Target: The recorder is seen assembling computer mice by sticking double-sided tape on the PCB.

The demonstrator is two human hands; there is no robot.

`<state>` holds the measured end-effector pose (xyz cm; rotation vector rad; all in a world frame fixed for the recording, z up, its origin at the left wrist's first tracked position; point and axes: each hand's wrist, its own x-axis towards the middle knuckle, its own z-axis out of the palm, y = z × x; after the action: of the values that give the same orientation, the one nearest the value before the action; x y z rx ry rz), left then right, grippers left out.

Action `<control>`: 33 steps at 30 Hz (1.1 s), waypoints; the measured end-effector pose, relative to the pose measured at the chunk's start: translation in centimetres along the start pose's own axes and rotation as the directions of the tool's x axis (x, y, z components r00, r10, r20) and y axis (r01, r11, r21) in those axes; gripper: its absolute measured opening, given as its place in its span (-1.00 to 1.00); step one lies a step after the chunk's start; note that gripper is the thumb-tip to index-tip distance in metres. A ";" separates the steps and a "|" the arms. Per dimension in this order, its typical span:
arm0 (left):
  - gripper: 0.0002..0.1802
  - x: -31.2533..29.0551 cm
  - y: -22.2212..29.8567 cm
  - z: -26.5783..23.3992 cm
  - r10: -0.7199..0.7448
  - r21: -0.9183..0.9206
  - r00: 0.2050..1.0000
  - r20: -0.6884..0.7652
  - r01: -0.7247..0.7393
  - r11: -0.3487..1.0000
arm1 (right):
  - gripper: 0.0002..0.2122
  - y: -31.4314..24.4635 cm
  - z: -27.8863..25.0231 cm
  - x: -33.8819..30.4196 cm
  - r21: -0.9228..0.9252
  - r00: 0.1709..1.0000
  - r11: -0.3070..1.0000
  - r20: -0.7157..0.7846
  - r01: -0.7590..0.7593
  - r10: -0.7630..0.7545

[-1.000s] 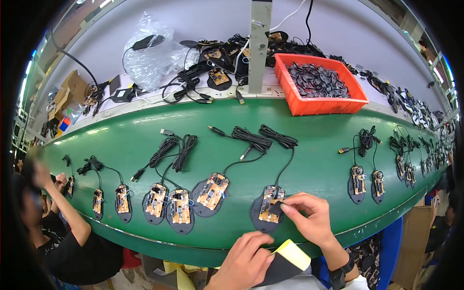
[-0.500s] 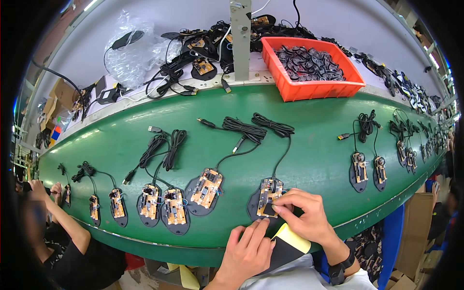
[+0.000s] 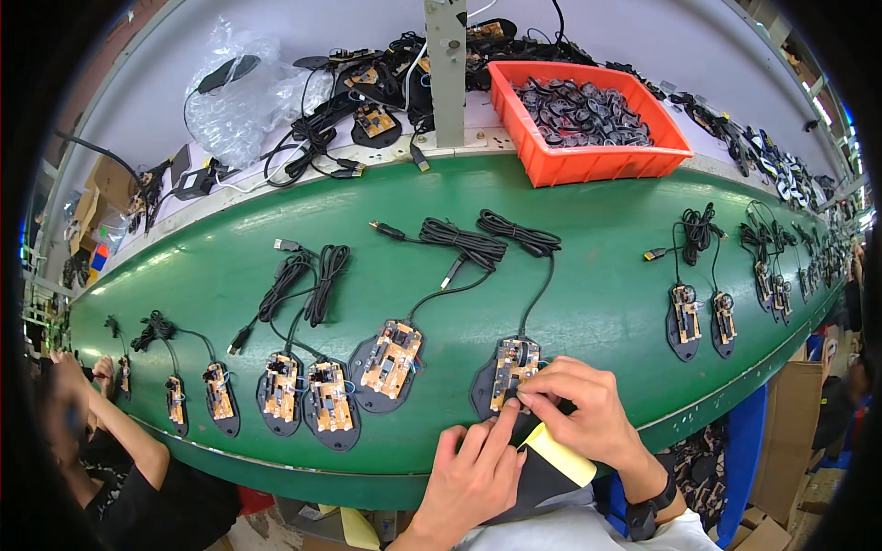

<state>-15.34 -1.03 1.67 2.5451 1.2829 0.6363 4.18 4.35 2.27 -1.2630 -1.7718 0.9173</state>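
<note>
A circuit board [image 3: 508, 362] on a black mouse base lies in front of me, with its coiled black cable [image 3: 520, 232] stretching away behind it. My right hand [image 3: 588, 409] is closed in a pinch at the board's near right corner, on a small black patch [image 3: 511, 395]. My left hand [image 3: 470, 477] reaches its index finger to that same patch, its other fingers curled. Beside its thumb is a black sheet with a yellow backing [image 3: 562, 457], apparently gripped by this hand; the grip itself is hidden. The sheet's yellow edge curls up below my right hand.
More mouse bases with boards and cables [image 3: 390, 363] lie left and right along the green table [image 3: 597, 275]. A red bin [image 3: 606, 165] of small dark parts stands at the back, near a metal post [image 3: 447, 83]. A person [image 3: 119, 432] sits at the far left.
My left index finger has stretched forward onto the small black patch at the board's near end. My right hand keeps its pinch there, almost unmoved. The view has shifted slightly.
</note>
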 end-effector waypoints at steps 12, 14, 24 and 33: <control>-0.80 -0.1 -0.5 -0.1 -0.003 -0.064 1.000 0.013 0.004 0.998 | -0.76 -0.4 1.2 -0.8 -0.299 0.984 0.954 -0.175 -0.031 -0.023; -0.80 -0.2 -0.6 -0.1 -0.002 -0.070 1.000 0.007 0.003 0.998 | -0.66 -0.4 1.4 -0.9 -0.277 0.990 0.960 -0.140 -0.044 0.005; -0.77 -0.8 -0.9 -0.3 0.007 -0.124 1.000 0.014 -0.005 0.992 | -0.25 -1.7 2.5 0.3 -0.347 0.948 0.887 -0.202 -0.305 0.247; -0.77 -0.7 -0.8 -0.3 0.012 -0.130 1.000 0.019 -0.009 0.991 | -0.31 -1.6 2.7 0.2 -0.321 0.943 0.893 -0.213 -0.316 0.257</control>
<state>-16.44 -1.15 1.46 2.4483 1.1820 0.6718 1.10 3.83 2.52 -1.8177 -1.6915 0.6415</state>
